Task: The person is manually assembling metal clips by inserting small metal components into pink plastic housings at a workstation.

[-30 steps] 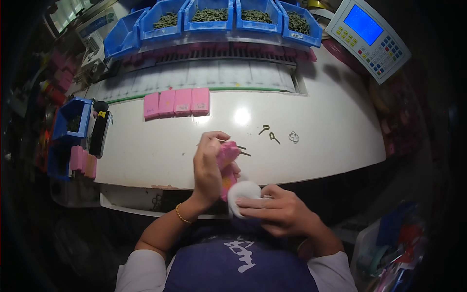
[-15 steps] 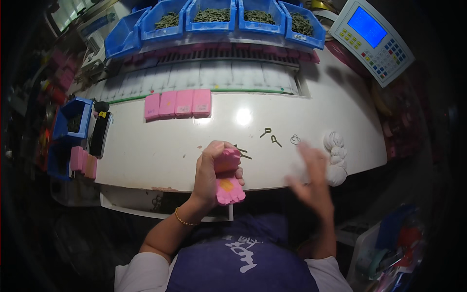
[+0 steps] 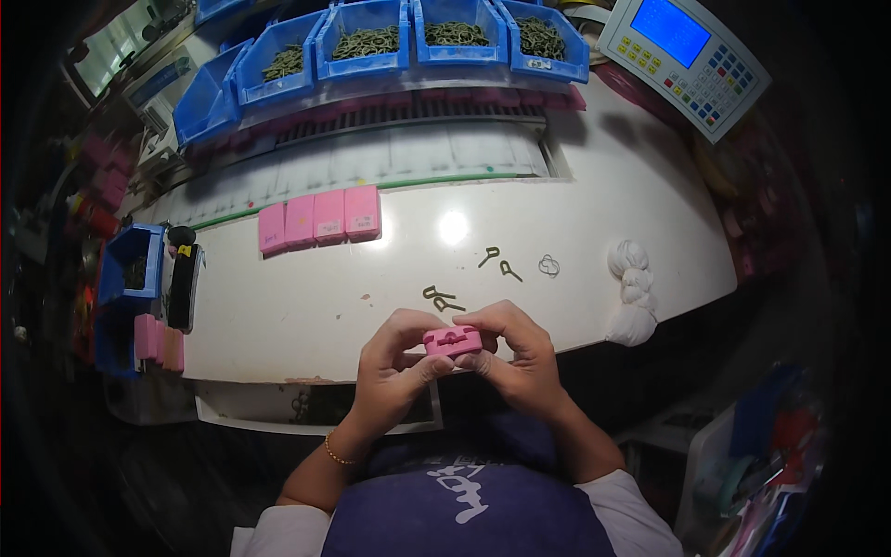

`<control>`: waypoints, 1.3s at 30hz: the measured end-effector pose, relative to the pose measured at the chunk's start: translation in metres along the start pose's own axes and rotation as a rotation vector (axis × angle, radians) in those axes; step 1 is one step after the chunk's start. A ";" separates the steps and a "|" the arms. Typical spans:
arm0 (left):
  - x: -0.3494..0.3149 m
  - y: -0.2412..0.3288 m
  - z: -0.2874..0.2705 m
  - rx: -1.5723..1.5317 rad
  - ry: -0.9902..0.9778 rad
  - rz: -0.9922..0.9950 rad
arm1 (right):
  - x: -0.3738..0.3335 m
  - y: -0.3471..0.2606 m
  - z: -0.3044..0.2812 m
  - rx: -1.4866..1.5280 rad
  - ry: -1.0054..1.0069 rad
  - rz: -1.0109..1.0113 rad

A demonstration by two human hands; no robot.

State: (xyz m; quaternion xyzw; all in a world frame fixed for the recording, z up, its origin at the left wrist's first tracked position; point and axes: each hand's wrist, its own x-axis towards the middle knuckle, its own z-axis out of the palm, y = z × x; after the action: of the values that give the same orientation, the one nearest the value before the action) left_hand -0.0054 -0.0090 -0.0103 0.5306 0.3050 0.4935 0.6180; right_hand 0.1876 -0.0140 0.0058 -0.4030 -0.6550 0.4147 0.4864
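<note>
Between my two hands, at the table's front edge, is a pink rubber mould (image 3: 453, 341), its halves together and a notched, slotted end facing up toward me. My left hand (image 3: 393, 360) grips its left side between thumb and fingers. On the other side, my right hand (image 3: 513, 355) closes on it the same way. Just beyond the mould lie two small dark-green wax pieces (image 3: 450, 304), each a squarish loop with a stem. Farther right are two similar green pieces (image 3: 510, 270), with a thin wire-like tangle (image 3: 548, 266) beside them.
A row of pink moulds (image 3: 317, 219) stands at mid-left. Blue bins (image 3: 362, 56) of green pieces line the back. A keypad device with a blue screen (image 3: 691, 60) is back right, a knotted white cloth (image 3: 634, 290) at right. An open drawer (image 3: 269, 408) sits below the table edge.
My right hand has come in from the right and now holds the mould with the left. The mould's halves, spread apart before, are together. My view has shifted slightly.
</note>
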 end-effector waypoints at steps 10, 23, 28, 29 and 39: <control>-0.005 0.002 0.006 0.218 0.067 0.214 | -0.008 0.000 0.002 0.108 0.007 0.034; -0.002 0.007 -0.020 -0.262 -0.143 -0.297 | -0.008 -0.006 -0.012 0.256 -0.086 0.247; 0.002 0.000 -0.033 -0.399 -0.348 -0.499 | 0.001 -0.003 -0.002 0.090 -0.341 0.058; 0.001 0.000 -0.032 -0.330 -0.417 -0.562 | -0.001 0.000 -0.002 -0.040 -0.379 -0.016; 0.007 0.004 -0.014 0.459 0.168 0.029 | -0.002 0.049 -0.100 -1.104 0.255 -0.119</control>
State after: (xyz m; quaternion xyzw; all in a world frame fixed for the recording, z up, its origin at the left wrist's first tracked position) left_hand -0.0167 0.0022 -0.0091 0.6188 0.4516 0.4624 0.4465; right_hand 0.2916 0.0156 -0.0220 -0.6066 -0.7324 -0.0691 0.3014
